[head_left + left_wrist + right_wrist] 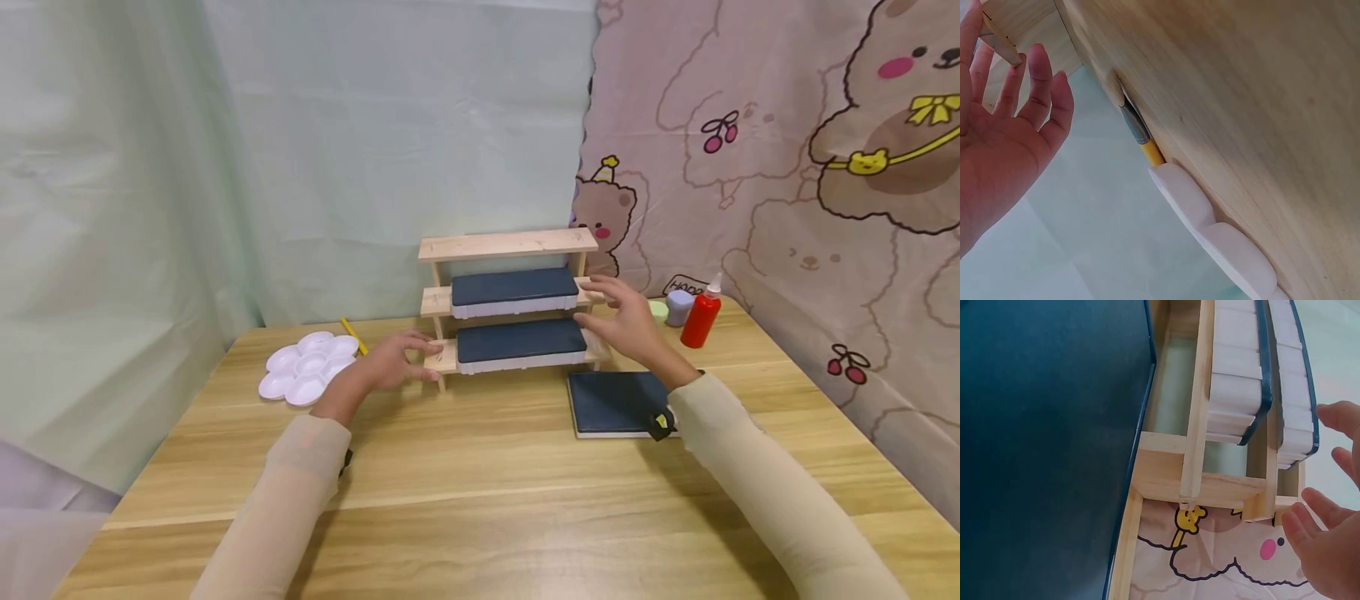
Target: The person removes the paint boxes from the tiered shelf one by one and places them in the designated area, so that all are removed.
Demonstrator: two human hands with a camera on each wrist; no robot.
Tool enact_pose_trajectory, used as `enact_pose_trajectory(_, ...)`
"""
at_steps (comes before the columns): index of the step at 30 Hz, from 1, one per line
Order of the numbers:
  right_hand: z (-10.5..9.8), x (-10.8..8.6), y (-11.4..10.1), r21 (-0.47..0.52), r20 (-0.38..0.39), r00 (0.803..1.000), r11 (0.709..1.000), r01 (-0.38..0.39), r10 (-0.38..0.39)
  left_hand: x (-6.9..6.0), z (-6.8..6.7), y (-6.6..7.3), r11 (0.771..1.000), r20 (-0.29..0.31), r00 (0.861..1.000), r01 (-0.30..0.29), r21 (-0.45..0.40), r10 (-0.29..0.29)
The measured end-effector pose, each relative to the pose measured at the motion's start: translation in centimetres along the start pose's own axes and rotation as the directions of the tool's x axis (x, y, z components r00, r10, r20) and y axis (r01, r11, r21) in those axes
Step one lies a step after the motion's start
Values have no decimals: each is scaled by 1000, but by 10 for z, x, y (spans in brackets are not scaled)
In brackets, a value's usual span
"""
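A three-tier wooden stand [508,243] stands at the table's back, its top board bare. One dark blue-topped white box [514,288] lies on the middle tier and another such box [521,343] on the lowest. At the stand's left end, my left hand [382,362] touches the lowest board, fingers relaxed; the left wrist view shows its fingertips [1020,59] against a wooden edge. My right hand [626,321] is at the stand's right end, fingers spread beside the boxes, holding neither. In the right wrist view, the right hand [1329,531] has its fingertips by the wood.
A larger dark blue-topped box [618,402] lies on the table [480,500] below my right forearm. A white flower-shaped palette [311,364] and yellow brush [354,335] lie at the left. Right of the stand are a red bottle [701,317] and small lilac [679,307] and green pots [657,312].
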State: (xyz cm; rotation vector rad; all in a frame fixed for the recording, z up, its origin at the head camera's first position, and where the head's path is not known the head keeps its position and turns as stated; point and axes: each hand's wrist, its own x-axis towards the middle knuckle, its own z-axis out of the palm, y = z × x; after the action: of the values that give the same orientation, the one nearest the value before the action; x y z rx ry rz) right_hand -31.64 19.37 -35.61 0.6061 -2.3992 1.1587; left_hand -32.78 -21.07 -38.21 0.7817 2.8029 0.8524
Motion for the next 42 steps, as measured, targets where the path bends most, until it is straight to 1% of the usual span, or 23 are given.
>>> enact_pose_trajectory(6, 2, 6, 2, 18, 13, 1000, 1000, -12, 12, 0, 1, 0, 1000, 4, 1000, 0, 0, 0)
enact_pose_trajectory(10, 5, 11, 0, 12, 29, 1000, 1000, -10, 9, -3, 0, 1, 1000, 3, 1000, 6, -1, -6)
enact_pose_trajectory(14, 6, 15, -3, 4, 43, 999, 1000, -8, 8, -5, -1, 0, 1000, -1, 1000, -3, 3, 3)
enact_pose_trajectory(22, 7, 19, -4, -21, 84, 996, 999, -29, 31, -4, 1, 0, 1000, -1, 1000, -16, 7, 16)
enact_pose_trajectory(27, 8, 25, -3, -36, 110, 994, 999, -13, 17, -5, 0, 1, 1000, 8, 1000, -1, 3, 1)
enact_pose_trajectory(31, 10, 30, -4, -40, 127, 992, 999, 7, -1, -6, 0, 1, 1000, 3, 1000, 6, 6, -6)
enact_pose_trajectory(42, 13, 39, -2, -84, 162, 987, 996, 9, 5, -7, -2, 7, 1000, 3, 1000, 7, 9, -7)
